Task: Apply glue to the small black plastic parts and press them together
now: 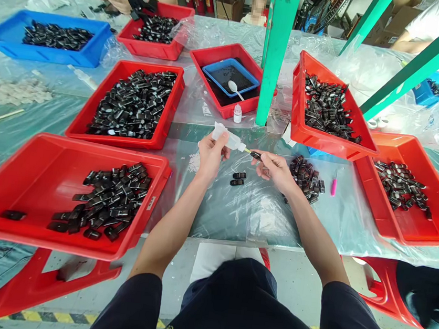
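My left hand (211, 154) is wrapped round a translucent squeeze bottle (232, 140) with a thin nozzle that points to the right. The nozzle's tip meets, or comes very close to, a small black plastic part (256, 155). That part is pinched in the fingers of my right hand (276, 170). On the film-covered table just below lie two more black parts (237, 178). A loose pile of black parts (306, 177) sits beside my right forearm, partly hidden by it. A pink-handled pick (334, 186) lies farther right.
Red bins of black parts stand at the left (152, 157), (176, 101) and at the right (301, 126), (398, 227). A green post (274, 60) rises ahead, near a small white bottle (237, 115) and a blue tray (214, 69) with a spoon (234, 88). Another person's hands (121, 1) work at the far side.
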Motion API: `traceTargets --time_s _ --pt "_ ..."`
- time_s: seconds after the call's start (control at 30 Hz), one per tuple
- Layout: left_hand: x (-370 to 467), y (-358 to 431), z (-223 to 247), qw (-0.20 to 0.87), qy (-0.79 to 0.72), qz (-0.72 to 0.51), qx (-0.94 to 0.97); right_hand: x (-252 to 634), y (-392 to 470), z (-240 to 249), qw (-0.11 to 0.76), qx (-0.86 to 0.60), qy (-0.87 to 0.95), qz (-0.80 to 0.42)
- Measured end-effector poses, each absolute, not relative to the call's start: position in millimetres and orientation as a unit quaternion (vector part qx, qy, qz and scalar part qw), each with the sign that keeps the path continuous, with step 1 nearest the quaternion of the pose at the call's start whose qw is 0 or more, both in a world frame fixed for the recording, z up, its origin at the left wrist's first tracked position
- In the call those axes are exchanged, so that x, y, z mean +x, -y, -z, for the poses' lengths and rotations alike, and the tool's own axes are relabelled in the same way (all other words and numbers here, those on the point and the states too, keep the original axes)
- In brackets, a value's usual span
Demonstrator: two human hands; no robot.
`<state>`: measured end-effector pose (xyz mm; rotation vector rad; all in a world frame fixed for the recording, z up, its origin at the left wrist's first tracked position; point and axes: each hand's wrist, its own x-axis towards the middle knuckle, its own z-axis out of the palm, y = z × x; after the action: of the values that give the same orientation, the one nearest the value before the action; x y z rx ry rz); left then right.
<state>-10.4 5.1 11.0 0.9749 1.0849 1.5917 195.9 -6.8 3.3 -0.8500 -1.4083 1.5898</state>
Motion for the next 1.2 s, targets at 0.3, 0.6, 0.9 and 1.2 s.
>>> traceTargets --time_s 0.3,0.6,0.9,1.2 --pt "-8.2 -5.5 -9.1 0.490 -0.447 -0.643 0.383 194.2 2.5 4.7 0.469 -0.352 0.628 -0.511" --pt "-7.8 -6.2 -7.1 0.500 -0.429 -0.650 0.378 191.0 8.1 3.4 0.489 -0.403 0.667 -0.391" --pt "-8.4 -4.8 -11.0 0.500 -0.432 -0.649 0.376 192.5 8.1 5.2 0.481 -0.408 0.677 -0.380" --pt "-10.1 -4.2 -12.6 0.488 -0.451 -0.643 0.380 192.6 8.9 3.4 0.475 -0.408 0.681 -0.379"
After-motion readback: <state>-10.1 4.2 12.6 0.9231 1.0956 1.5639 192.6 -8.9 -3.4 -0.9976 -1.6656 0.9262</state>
